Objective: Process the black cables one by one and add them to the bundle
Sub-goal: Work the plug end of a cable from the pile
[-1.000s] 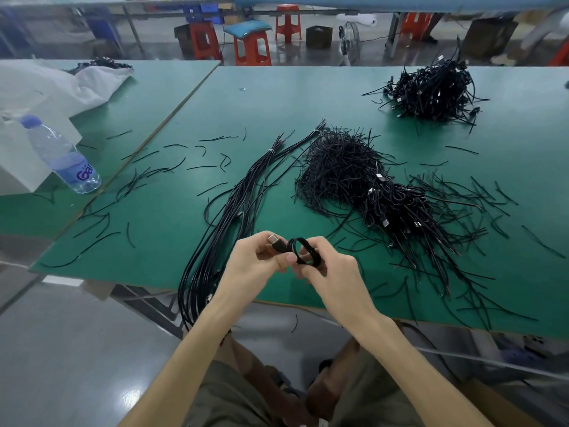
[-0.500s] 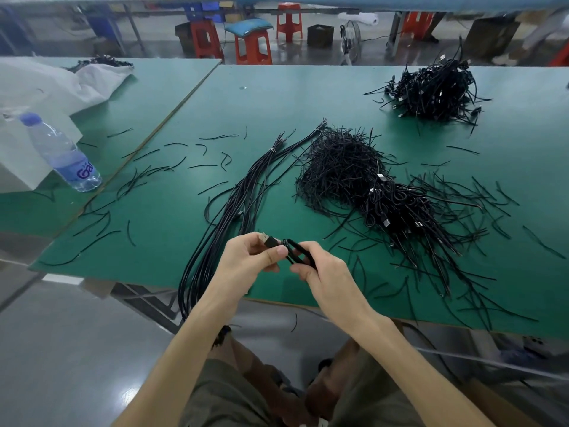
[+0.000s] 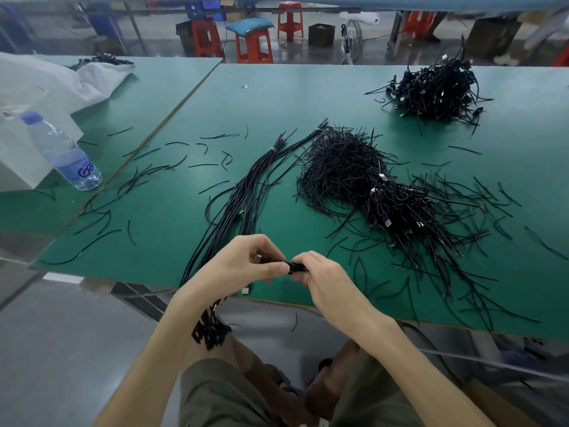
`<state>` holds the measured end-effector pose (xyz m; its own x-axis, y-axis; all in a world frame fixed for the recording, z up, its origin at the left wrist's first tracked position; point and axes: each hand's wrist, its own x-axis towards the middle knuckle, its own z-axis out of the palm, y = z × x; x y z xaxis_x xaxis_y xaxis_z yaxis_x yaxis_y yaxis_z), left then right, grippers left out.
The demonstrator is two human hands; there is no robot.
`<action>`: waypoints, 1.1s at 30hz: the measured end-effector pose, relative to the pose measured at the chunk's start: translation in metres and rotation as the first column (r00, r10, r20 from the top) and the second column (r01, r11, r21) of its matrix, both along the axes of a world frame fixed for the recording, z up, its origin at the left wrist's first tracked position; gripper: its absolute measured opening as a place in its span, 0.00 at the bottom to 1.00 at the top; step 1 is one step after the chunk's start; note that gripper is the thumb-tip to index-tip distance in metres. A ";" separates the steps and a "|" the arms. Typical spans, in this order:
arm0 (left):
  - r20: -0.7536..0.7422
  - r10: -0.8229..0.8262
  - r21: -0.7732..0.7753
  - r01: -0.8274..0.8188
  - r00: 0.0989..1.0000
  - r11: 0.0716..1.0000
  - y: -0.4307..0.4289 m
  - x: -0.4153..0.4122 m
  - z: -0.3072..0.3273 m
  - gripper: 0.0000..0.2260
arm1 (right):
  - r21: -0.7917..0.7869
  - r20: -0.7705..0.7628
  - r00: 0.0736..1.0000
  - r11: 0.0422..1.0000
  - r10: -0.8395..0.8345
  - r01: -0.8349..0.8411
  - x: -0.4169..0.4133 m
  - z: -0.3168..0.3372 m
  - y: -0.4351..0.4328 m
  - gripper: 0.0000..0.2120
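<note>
Here both hands meet just above the near edge of the worktop (image 3: 308, 94); the left hand (image 3: 243, 266) pinches one end of a short black cable (image 3: 296, 267) between thumb and curled fingers (image 3: 268, 246); the right hand (image 3: 323, 282) has its fingers (image 3: 308, 258) closed round the rest of it, which is mostly hidden in the fist; the visible stub runs crosswise, from one hand to the other. The bundle (image 3: 246, 192) lies just beyond and left of the hands, passing beneath the left wrist; its long axis runs on a diagonal from far right to near left, and its near ends hang off the worktop edge. The left hand is plainly the nearer to it; so the held cable would probably need drawing out straight and turning from crosswise onto that diagonal before it joins. The tangled pile (image 3: 354, 180) of waiting cables sits to the right, on the right hand's side.
</note>
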<state>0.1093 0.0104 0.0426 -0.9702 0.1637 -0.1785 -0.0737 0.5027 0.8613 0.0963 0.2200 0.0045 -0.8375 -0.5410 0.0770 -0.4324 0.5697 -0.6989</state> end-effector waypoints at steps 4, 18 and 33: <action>-0.018 -0.088 -0.251 0.081 0.996 0.965 0.002 -0.001 -0.006 0.17 | 0.116 -0.028 0.997 0.991 0.069 -0.065 0.001 -0.001 -0.006 0.09; -0.165 -0.150 -0.446 0.062 0.975 0.893 0.027 0.000 -0.031 0.24 | 0.052 0.079 0.996 0.998 -0.042 0.038 0.000 -0.006 -0.004 0.08; -0.100 -0.082 -0.291 0.050 0.992 0.955 0.026 -0.006 -0.039 0.22 | 0.204 -0.067 0.996 0.978 0.065 -0.050 0.000 -0.001 0.001 0.07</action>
